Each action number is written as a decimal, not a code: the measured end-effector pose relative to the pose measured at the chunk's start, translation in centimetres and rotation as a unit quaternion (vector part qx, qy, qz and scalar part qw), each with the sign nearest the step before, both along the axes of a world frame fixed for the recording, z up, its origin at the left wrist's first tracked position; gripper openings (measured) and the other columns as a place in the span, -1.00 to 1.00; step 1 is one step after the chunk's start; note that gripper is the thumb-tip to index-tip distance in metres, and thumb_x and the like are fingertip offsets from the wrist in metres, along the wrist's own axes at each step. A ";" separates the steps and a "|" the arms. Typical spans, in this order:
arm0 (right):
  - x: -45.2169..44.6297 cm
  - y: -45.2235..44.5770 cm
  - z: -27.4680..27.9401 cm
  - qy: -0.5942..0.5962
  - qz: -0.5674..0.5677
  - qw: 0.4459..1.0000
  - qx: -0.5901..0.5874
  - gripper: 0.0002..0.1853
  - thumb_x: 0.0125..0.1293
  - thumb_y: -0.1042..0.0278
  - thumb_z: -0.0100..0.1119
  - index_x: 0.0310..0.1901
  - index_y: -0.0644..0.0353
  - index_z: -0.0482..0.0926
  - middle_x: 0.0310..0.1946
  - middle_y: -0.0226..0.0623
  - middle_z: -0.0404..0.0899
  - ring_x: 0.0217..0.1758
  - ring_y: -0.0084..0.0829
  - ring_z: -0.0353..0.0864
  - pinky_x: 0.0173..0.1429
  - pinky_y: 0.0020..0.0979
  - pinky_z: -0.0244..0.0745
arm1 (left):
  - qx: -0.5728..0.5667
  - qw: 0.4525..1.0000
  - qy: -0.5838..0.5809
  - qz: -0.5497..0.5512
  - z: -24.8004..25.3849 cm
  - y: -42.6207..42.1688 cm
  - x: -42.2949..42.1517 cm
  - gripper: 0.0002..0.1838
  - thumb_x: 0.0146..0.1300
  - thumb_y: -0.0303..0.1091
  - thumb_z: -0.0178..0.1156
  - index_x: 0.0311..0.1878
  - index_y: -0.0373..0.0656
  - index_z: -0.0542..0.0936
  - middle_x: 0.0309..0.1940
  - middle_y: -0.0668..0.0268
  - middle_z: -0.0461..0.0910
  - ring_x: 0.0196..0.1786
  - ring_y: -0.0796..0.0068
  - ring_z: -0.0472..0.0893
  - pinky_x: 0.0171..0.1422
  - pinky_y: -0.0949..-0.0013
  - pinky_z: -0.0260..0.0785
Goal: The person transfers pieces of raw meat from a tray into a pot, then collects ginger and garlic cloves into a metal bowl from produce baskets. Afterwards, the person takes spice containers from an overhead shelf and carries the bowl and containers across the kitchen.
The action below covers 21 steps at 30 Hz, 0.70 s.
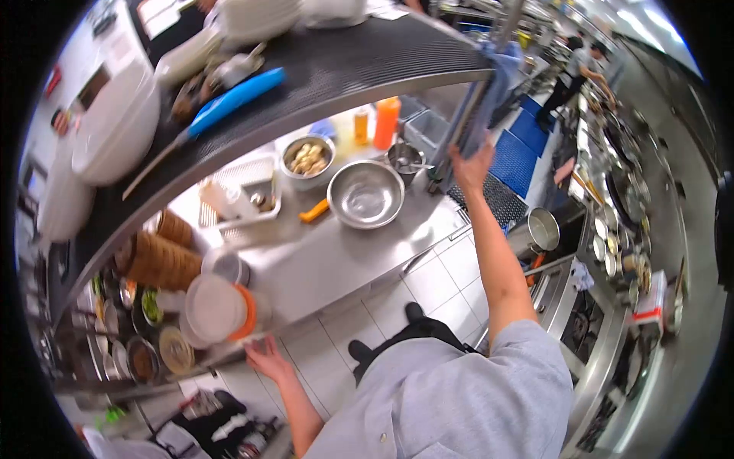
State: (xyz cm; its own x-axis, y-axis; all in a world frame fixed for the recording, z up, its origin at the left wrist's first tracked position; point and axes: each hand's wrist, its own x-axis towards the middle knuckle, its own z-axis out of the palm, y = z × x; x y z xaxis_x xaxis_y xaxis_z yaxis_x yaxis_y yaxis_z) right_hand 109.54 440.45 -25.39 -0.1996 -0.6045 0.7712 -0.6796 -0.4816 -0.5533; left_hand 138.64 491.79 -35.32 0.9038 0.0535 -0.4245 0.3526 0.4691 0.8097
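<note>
My right hand [472,166] reaches out to the lower end of a blue cloth [501,84] that hangs by the shelf post. The cloth appears to lie between my thumb and fingers; its lower end is blurred. Low at the left, my left hand [267,361] has its fingers apart and holds nothing. It is beside the counter edge, near a stack of round plastic containers [215,307] with an orange rim. On the steel counter [306,279] are a metal bowl [365,194], a bowl of pale pieces [308,159] and an orange-handled tool [314,211].
A shelf [367,57] spans above the counter, bearing white dishes [118,126] and a blue-handled tool [237,99]. Bamboo steamers [157,260] stand at the left. Stoves line the right, with a pot [543,229]. A co-worker [577,76] stands farther off; another person [180,440] is lower left.
</note>
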 end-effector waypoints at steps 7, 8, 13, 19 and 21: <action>-5.0 -4.5 -3.1 -0.061 0.028 0.996 0.060 -0.66 0.17 0.44 0.08 -0.02 0.36 0.44 -0.34 0.31 0.55 -0.16 0.33 0.53 -0.10 0.09 0.44 | 0.113 0.959 0.008 -0.260 -0.3 -8.2 -11.3 -0.72 0.30 -0.16 0.17 -0.03 -0.06 0.41 -0.02 0.28 0.56 -0.12 0.41 0.60 -0.25 0.45 0.33; -6.3 -3.9 -3.1 -0.035 0.088 0.994 0.058 -0.62 0.15 0.46 0.08 0.03 0.38 0.43 -0.31 0.28 0.56 -0.18 0.31 0.53 -0.09 0.11 0.42 | 0.133 0.932 -0.005 -0.338 0.8 -10.4 -13.4 -0.78 0.29 -0.22 0.19 -0.09 -0.04 0.43 -0.09 0.31 0.60 -0.14 0.48 0.60 -0.27 0.46 0.31; -9.9 -5.1 -8.2 0.002 0.260 0.964 0.049 -0.49 0.17 0.41 0.13 0.15 0.43 0.34 -0.45 0.16 0.50 -0.39 0.11 0.59 -0.31 -0.01 0.41 | 0.105 0.835 -0.193 -0.504 4.1 -24.3 -24.3 -0.82 0.36 -0.25 0.17 -0.10 -0.09 0.44 -0.02 0.26 0.60 -0.13 0.51 0.61 -0.19 0.48 0.38; -16.4 -3.6 -6.5 -0.073 0.494 0.830 0.247 -0.56 0.16 0.22 0.30 -0.01 0.27 0.43 -0.44 0.08 0.55 -0.36 0.10 0.59 -0.26 -0.12 0.45 | 0.069 0.822 -0.313 -0.471 5.6 -42.5 -36.2 -0.60 0.38 -0.24 0.16 0.19 -0.19 0.37 0.16 0.19 0.48 0.04 0.31 0.58 0.07 0.33 0.45; -19.5 -4.5 -8.0 -0.053 0.532 0.798 0.278 -0.55 0.14 0.26 0.30 0.02 0.27 0.44 -0.43 0.08 0.56 -0.36 0.10 0.59 -0.25 -0.13 0.47 | 0.107 0.802 -0.452 -0.376 6.8 -46.8 -39.5 -0.56 0.36 -0.21 0.19 0.19 -0.23 0.39 0.09 0.17 0.54 0.01 0.27 0.60 0.09 0.28 0.44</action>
